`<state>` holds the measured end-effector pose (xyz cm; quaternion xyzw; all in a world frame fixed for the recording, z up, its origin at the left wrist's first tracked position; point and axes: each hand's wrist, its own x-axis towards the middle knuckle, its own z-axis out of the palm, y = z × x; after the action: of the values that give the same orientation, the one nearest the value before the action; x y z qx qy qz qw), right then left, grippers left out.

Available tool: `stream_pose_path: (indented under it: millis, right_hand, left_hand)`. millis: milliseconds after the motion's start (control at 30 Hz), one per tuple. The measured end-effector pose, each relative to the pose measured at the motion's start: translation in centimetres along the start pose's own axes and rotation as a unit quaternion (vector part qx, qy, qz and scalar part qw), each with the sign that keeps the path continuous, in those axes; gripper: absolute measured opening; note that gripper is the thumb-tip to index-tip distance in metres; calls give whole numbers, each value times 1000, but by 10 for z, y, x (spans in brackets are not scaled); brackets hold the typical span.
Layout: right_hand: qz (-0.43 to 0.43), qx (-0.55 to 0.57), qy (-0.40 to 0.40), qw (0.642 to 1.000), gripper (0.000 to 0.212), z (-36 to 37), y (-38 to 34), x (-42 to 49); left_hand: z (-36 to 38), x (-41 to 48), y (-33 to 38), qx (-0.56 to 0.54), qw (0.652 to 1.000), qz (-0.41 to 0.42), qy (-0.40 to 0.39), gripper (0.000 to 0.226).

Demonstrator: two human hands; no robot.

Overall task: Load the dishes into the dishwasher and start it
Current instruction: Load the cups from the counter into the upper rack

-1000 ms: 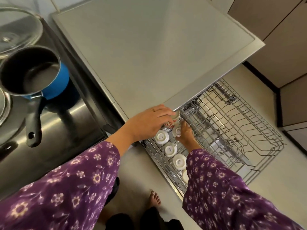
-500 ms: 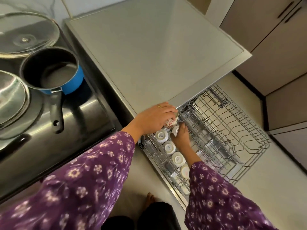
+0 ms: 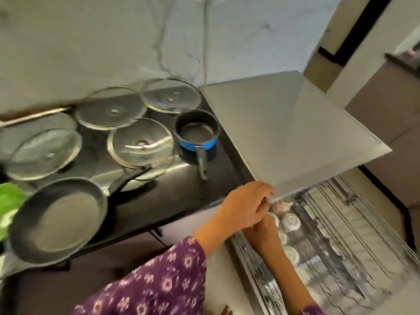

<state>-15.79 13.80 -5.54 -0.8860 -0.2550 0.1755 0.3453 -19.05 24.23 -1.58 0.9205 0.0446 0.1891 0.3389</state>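
The dishwasher's wire rack is pulled out at the lower right, blurred by camera motion. A row of upturned white cups stands along its left side, with a patterned cup at the far end of the row. My left hand hovers at the rack's near corner, fingers loosely curled and just apart from the patterned cup. My right hand lies under it, reaching into the cup row; its fingers are hidden by the left hand.
A grey counter top overhangs the rack. On the dark hob to the left sit a blue saucepan, a black frying pan and several glass lids. Something green shows at the left edge.
The view has swung up and to the left, bringing the hob and pans into sight. My left hand has come off the patterned cup, which now stands in the rack.
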Motion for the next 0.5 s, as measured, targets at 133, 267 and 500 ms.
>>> stream_pose_path:
  millis: [133, 267, 500]
  right_hand:
    - [-134, 69, -87, 985, 11, 32, -90, -23]
    - [-213, 87, -161, 960, 9, 80, -180, -33]
    - [-356, 41, -246, 900, 11, 194, -335, -41]
  left_hand:
    - [-102, -76, -34, 41, 984, -91, 144, 22]
    - [-205, -158, -75, 94, 941, -181, 268, 18]
    - [-350, -299, -142, 231, 829, -325, 391, 18]
